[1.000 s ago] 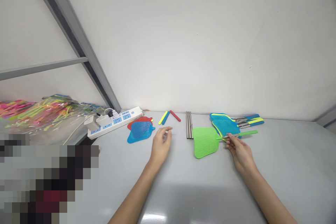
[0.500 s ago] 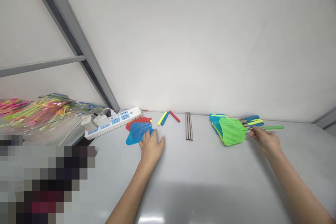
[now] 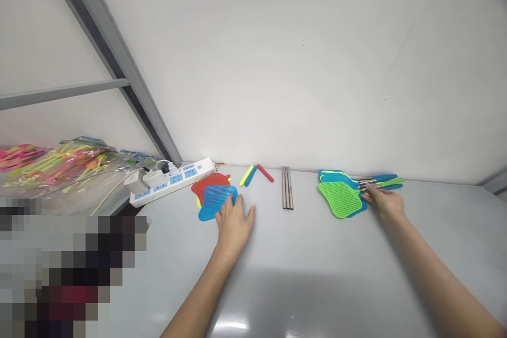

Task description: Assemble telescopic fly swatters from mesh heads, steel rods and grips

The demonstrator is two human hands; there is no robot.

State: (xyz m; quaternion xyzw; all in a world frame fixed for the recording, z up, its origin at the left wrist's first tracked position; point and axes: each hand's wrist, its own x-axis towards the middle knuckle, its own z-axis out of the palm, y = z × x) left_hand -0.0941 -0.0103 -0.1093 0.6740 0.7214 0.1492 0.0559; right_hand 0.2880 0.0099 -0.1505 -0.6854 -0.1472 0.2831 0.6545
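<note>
My left hand [image 3: 234, 221] lies palm down with its thumb apart, fingertips touching the blue fly swatter head [image 3: 217, 202]. Under and behind that blue head is a red swatter head [image 3: 208, 184], with bits of yellow-green showing at its edges. On the right, my right hand [image 3: 385, 202] pinches the metal shaft of a green fly swatter [image 3: 341, 199] just behind its head. This swatter rests on a stack of fly swatters, blue and yellow-edged, whose blue handles [image 3: 386, 177] point right. My right fingers hide part of the shafts.
Loose yellow, blue and red handle grips [image 3: 265, 172] lie near the wall. Several metal tubes [image 3: 287, 188] stand side by side mid-table. A white power strip [image 3: 174, 182] with plugs sits at the left. Bagged colourful items [image 3: 75, 161] are beyond it.
My right hand has brought the green swatter left and onto the stack, its handle now along the others. The blue head has slid slightly right under my left fingers, uncovering more red.
</note>
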